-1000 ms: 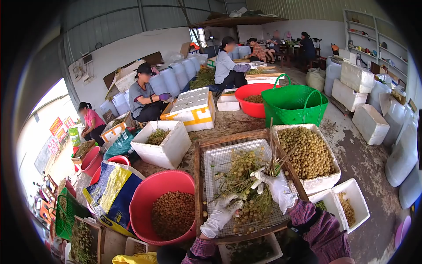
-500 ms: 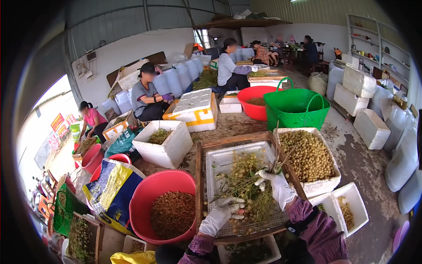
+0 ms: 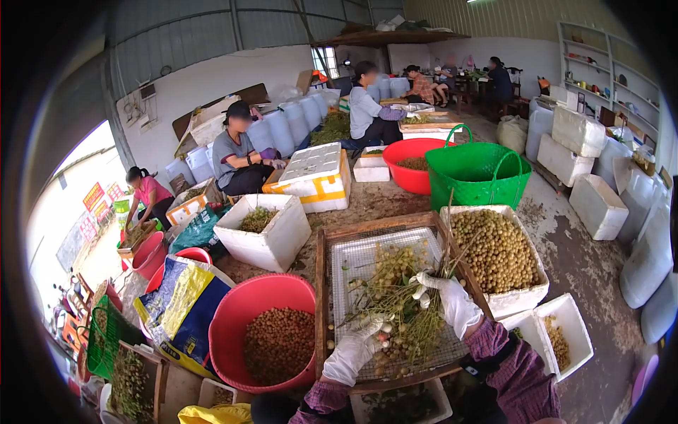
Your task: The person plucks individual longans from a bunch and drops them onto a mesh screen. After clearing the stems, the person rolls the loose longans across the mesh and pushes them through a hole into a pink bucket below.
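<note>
My right hand (image 3: 455, 305), in a white glove, is closed around a bunch of leafy green stems (image 3: 417, 328) over a wood-framed wire mesh screen (image 3: 321, 297). Small round yellow-green fruits (image 3: 394, 267) cluster on the stems, and loose ones lie on the mesh. My left hand (image 3: 355, 350), also gloved, is at the lower left of the bunch with its fingers drawn together beside several fruits. What its fingertips pinch I cannot tell. A white tray (image 3: 339, 251) shows beneath the mesh.
Right of the screen stands a white foam box (image 3: 519, 302) full of round fruits. A red tub (image 3: 229, 318) with brown fruits is at left. Beyond are a green basket (image 3: 480, 184) and another foam box (image 3: 272, 237). Several people sit working farther back.
My left hand has turned slightly, its fingers moving up and closer together at the fruits. My right hand keeps its hold on the stems. The view has shifted slightly.
</note>
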A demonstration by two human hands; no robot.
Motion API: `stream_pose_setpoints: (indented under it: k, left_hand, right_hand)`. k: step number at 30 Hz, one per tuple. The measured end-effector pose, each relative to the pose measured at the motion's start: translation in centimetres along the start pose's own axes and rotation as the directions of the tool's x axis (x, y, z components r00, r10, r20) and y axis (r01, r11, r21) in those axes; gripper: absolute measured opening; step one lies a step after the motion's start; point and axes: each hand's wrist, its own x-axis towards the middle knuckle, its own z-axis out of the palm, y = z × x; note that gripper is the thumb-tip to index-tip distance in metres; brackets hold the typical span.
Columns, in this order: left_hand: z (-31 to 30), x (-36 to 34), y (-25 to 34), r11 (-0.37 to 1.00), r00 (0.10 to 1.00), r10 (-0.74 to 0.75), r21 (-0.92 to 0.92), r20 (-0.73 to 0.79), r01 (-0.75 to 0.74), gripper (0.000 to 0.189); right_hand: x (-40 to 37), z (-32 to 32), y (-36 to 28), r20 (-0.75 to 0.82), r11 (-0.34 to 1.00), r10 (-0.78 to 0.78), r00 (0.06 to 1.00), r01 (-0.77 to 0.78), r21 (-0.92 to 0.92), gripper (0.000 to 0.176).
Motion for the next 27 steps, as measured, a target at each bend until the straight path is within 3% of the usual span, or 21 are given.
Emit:
stream_pose_setpoints:
  k: [5, 8, 11, 14, 16, 18, 19, 21, 22, 23, 26, 27]
  left_hand:
    - [-1.0, 1.1, -0.1, 0.991, 0.972, 0.094, -0.078, -0.216, -0.113, 0.025]
    - [-2.8, 1.6, -0.5, 0.969, 0.998, 0.066, -0.241, 0.012, -0.061, 0.028]
    - [-0.5, 0.7, 0.4, 0.987, 0.999, -0.043, -0.153, 0.020, 0.045, 0.030]
    - [-1.1, 0.7, -0.2, 0.963, 1.000, -0.005, -0.271, 0.020, 0.010, 0.033]
    - [-4.0, 1.7, -1.6, 0.961, 0.990, 0.142, 0.238, 0.006, -0.139, 0.034]
    - [-5.3, 1.9, -2.4, 0.779, 0.959, 0.265, 0.564, 0.100, -0.274, 0.034]
    - [-3.8, 0.7, -2.2, 0.688, 0.936, 0.306, 0.639, 0.176, -0.345, 0.033]
    - [-2.5, -0.1, -1.8, 0.804, 0.961, 0.260, 0.528, 0.100, -0.272, 0.032]
    - [-2.3, -0.2, -1.8, 0.947, 0.990, 0.137, 0.296, -0.035, -0.121, 0.032]
    - [-2.2, -0.2, -1.8, 0.999, 0.991, -0.019, 0.024, -0.133, 0.023, 0.031]
    - [-3.9, 0.3, -2.8, 0.905, 0.989, 0.147, 0.400, 0.020, -0.143, 0.032]
    - [-4.2, 0.7, -3.0, 0.967, 0.995, 0.100, 0.240, -0.028, -0.090, 0.032]
  right_hand:
    - [0.4, -0.5, 1.1, -0.113, 0.989, -0.057, 0.992, 0.072, 0.129, 0.026]
    - [0.2, -0.2, 0.9, -0.107, 0.968, -0.030, 0.994, 0.055, 0.243, 0.026]
    - [0.2, 0.1, 0.5, -0.044, 0.962, 0.031, 0.999, -0.018, 0.272, 0.027]
    - [-0.2, 0.8, 0.6, -0.001, 0.953, 0.123, 0.992, -0.118, 0.279, 0.029]
    - [-0.2, 0.8, 1.1, 0.040, 0.941, 0.193, 0.980, -0.196, 0.275, 0.029]
    - [0.0, 0.8, 1.8, 0.035, 0.954, 0.213, 0.976, -0.215, 0.210, 0.027]
    - [0.1, 1.0, 1.9, 0.015, 0.962, 0.220, 0.975, -0.220, 0.163, 0.026]
    - [0.2, 1.1, 2.5, -0.010, 0.975, 0.208, 0.978, -0.206, 0.089, 0.026]
    - [0.1, 1.1, 2.6, -0.009, 0.982, 0.173, 0.985, -0.172, 0.078, 0.026]
    - [-0.1, 1.3, 2.7, -0.007, 0.988, 0.139, 0.990, -0.138, 0.066, 0.026]
    - [-0.5, 1.8, 2.6, -0.007, 0.994, 0.092, 0.996, -0.091, 0.066, 0.025]
    - [-0.4, 1.8, 2.9, -0.008, 0.993, 0.095, 0.995, -0.094, 0.070, 0.025]
